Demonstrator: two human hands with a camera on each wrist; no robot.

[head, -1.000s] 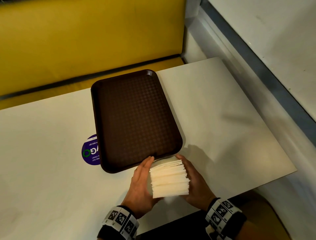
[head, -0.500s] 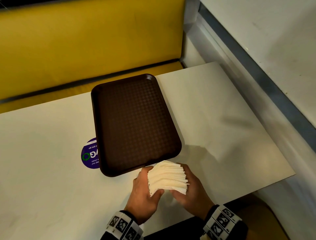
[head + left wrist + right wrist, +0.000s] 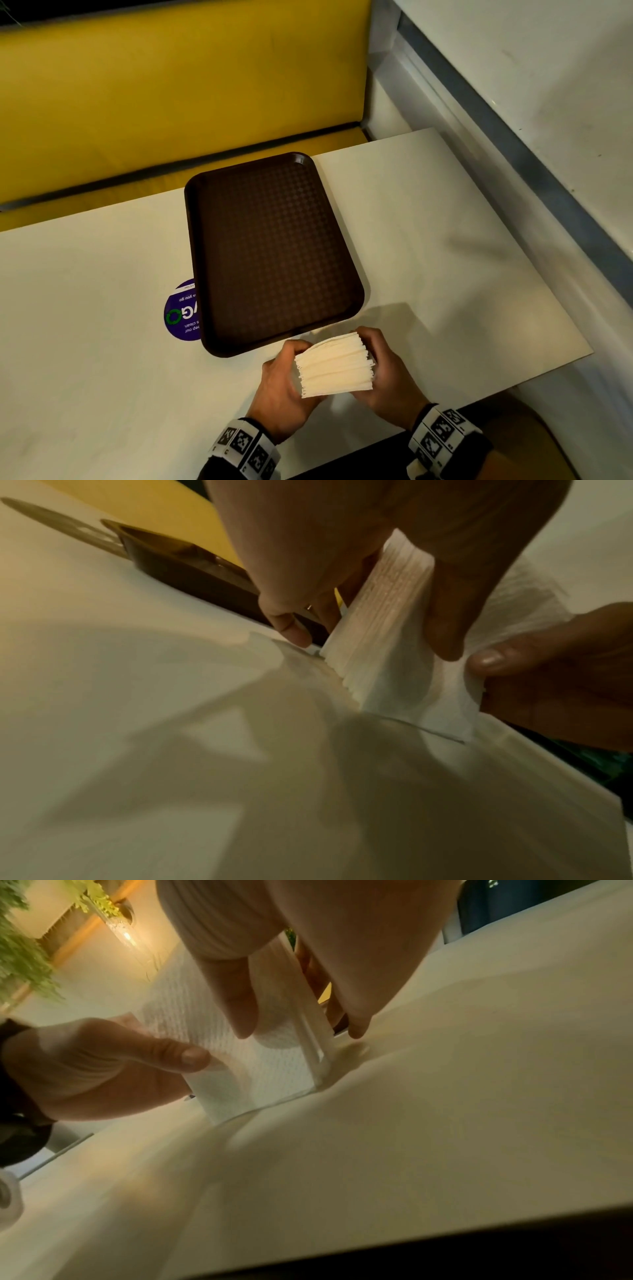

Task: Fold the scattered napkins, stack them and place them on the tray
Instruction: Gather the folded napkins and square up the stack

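A thick stack of folded white napkins (image 3: 334, 368) stands on its edge on the table, just in front of the near rim of the dark brown tray (image 3: 274, 246). My left hand (image 3: 282, 383) grips the stack from the left and my right hand (image 3: 385, 373) grips it from the right, thumbs on the near face. In the left wrist view the napkin stack (image 3: 394, 631) shows its layered edges, its lower edge on the table. The right wrist view has the napkin stack (image 3: 246, 1053) upright with both thumbs pressed on its flat face. The tray holds nothing.
A white table (image 3: 428, 240) carries a round purple sticker (image 3: 181, 315) partly under the tray's left side. A yellow bench (image 3: 171, 85) runs behind the table. A grey wall ledge (image 3: 513, 154) borders the right side. The table's near edge lies close to my wrists.
The stack has gone from lying fanned between flat hands to being gripped and stood up on its edge. Both hands' fingers have curled round it.
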